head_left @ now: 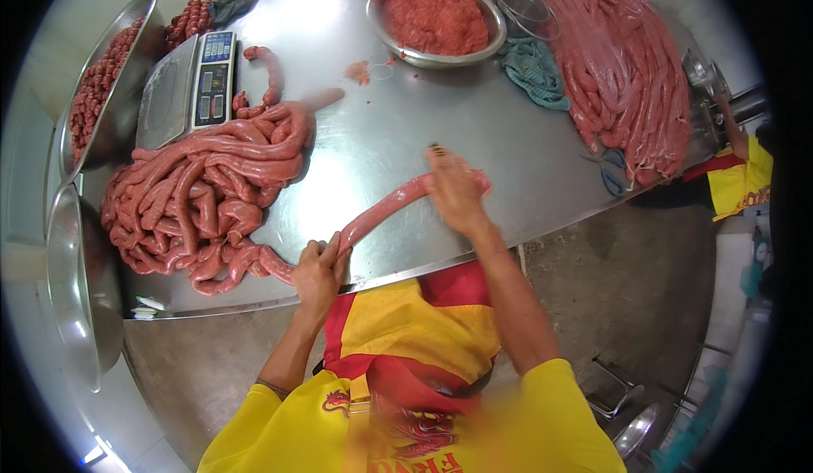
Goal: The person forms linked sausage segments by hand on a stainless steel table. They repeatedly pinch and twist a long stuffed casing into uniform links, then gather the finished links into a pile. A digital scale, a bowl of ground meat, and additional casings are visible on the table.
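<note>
A long pink raw sausage [385,208] curves across the steel table in front of me. My left hand [318,271] is closed around it near the table's front edge, with one finger pointing up along it. Over its far right part lies my right hand [455,192], fingers stretched out and slightly blurred; the sausage's end sticks out past the hand's right side. A small dark thing shows at those fingertips, too small to name. Leftward the sausage runs into a large heap of filled sausage coils [203,189].
Beyond the heap stand a scale [212,79] and a steel basin [135,58] of small tied sausages. A bowl of minced meat [436,20] sits at the back, near a teal cloth [535,71]. More long sausages [614,66] and blue scissors [611,172] lie right. A person [741,172] is at far right.
</note>
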The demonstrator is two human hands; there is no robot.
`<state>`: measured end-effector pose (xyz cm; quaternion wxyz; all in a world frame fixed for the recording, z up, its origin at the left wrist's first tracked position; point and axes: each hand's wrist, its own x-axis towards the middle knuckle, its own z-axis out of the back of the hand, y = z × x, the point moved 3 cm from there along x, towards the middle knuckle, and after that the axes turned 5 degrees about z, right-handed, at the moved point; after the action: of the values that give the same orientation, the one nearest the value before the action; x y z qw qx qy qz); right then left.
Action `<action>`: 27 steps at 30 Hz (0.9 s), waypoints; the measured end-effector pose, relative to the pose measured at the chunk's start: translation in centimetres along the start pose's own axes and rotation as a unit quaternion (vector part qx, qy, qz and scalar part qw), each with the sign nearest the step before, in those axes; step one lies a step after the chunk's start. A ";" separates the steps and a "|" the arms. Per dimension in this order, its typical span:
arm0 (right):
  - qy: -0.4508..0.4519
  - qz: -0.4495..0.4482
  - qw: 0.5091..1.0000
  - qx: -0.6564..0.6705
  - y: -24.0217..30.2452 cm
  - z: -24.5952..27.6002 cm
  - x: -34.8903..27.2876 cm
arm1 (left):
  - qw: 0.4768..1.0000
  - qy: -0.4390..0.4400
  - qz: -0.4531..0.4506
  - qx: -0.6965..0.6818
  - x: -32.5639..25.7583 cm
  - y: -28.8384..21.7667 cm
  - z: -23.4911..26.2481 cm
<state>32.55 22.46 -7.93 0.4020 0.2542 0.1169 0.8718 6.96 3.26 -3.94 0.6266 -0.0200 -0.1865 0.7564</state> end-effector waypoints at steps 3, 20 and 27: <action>-0.005 -0.034 0.999 -0.011 0.1 3.2 -0.4 | 0.999 -0.024 -0.022 -0.028 1.4 -1.8 -0.3; -0.076 -0.131 0.982 0.114 -6.9 7.2 -2.7 | 0.996 -0.023 0.014 -0.085 5.1 -6.3 -1.6; -0.026 -0.249 0.961 -0.115 -9.9 9.4 -7.7 | 0.926 0.038 -0.277 -0.255 15.3 -21.0 -10.3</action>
<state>48.15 22.99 -6.76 0.6362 0.1915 0.0646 0.7446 26.14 23.53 -3.93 0.7913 -0.1553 -0.3479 0.4782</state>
